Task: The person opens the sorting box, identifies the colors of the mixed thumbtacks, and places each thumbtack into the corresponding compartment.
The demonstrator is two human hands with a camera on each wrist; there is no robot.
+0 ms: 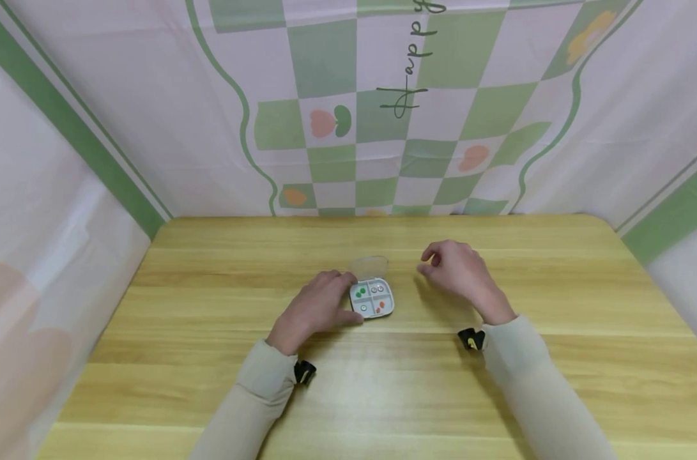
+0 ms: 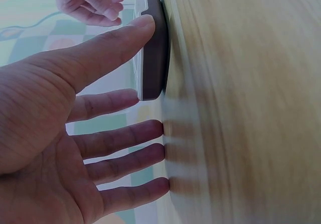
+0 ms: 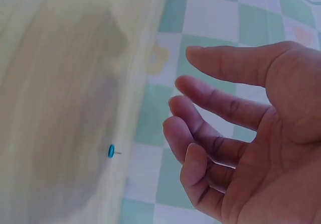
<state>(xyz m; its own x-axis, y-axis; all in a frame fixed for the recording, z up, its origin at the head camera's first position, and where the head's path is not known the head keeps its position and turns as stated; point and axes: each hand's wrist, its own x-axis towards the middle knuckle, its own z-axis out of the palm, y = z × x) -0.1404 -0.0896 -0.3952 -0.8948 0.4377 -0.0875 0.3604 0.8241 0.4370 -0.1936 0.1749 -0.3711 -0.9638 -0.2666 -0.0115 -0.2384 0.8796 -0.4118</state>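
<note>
A small pill box (image 1: pixel 372 298) with dividers lies on the table, its clear lid (image 1: pixel 369 267) raised at the far side. Its compartments hold small green, white and orange-red pieces, too small to identify. At its left side is my left hand (image 1: pixel 316 303), thumb against the near side and index finger by the far left corner, steadying it. The other left fingers (image 2: pixel 133 136) reach down to the tabletop. To the right, above the table, my right hand (image 1: pixel 454 271) has loosely bent fingers with nothing between them. A blue thumbtack (image 3: pixel 111 151) sits near it in the right wrist view.
The wooden table (image 1: pixel 210 396) has rounded far corners. Behind it hangs a green-and-white checked cloth (image 1: pixel 325 57), with more pale cloth along both sides. A small black device (image 1: pixel 471 338) is strapped at each wrist.
</note>
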